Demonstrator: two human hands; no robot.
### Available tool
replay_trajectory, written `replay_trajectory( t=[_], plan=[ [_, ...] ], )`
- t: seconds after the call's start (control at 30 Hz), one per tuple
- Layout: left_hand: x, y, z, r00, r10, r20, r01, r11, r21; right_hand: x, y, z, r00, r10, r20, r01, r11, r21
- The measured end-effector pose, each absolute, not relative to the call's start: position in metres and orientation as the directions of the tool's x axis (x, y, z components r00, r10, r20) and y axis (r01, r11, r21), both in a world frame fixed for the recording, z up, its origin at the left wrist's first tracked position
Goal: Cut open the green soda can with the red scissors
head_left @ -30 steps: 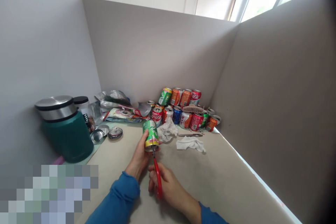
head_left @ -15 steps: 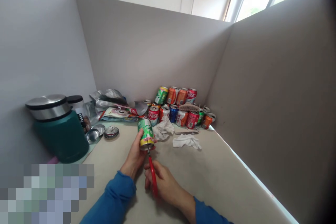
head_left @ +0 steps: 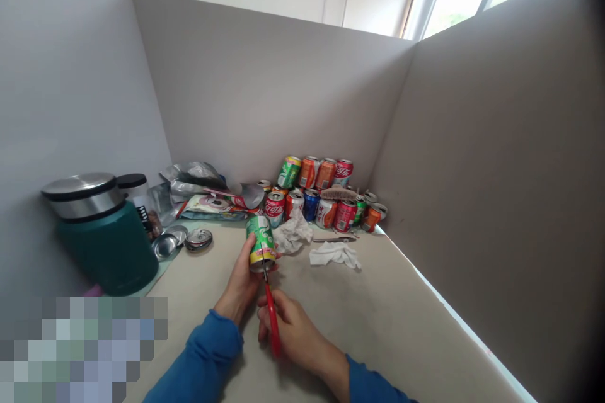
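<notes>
A green and yellow can [head_left: 259, 236] is tilted in my left hand [head_left: 242, 277], its yellow end towards me and my fingers wrapped round it. My right hand [head_left: 289, 327] is closed on the red handles of a pair of scissors [head_left: 271, 321]. The scissor blades meet the can at its yellow end; how far they reach inside is hard to tell. Just beyond the can lies a crumpled white tissue [head_left: 293, 233], with a second tissue [head_left: 334, 255] to its right.
Several drink cans [head_left: 326, 174] are stacked at the back. At the left stand a teal flask [head_left: 106, 245] and a black-lidded jar [head_left: 137, 198]. Foil packets [head_left: 212, 204], cut can ends [head_left: 199, 238] and a thin tool [head_left: 334, 240] lie about. Grey panels [head_left: 274, 88] enclose the table.
The whole view has shifted slightly. Both hands still hold the can and the scissors, and the red handles have moved a little relative to the can.
</notes>
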State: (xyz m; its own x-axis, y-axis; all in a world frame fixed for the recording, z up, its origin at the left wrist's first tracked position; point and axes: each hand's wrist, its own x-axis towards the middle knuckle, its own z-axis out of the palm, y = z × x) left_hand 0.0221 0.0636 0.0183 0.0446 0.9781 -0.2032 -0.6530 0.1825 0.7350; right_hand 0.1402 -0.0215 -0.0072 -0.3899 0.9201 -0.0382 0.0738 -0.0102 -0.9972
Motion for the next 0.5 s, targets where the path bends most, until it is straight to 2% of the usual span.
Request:
replay_trajectory(
  t=[0.5],
  plan=[
    [0.0216,0.0649,0.014,0.041,0.977,-0.211,-0.674,0.183,0.716,0.1401,-0.0219,-0.0067,-0.396,0.918,-0.017,0.069,0.011,-0.998]
  ],
)
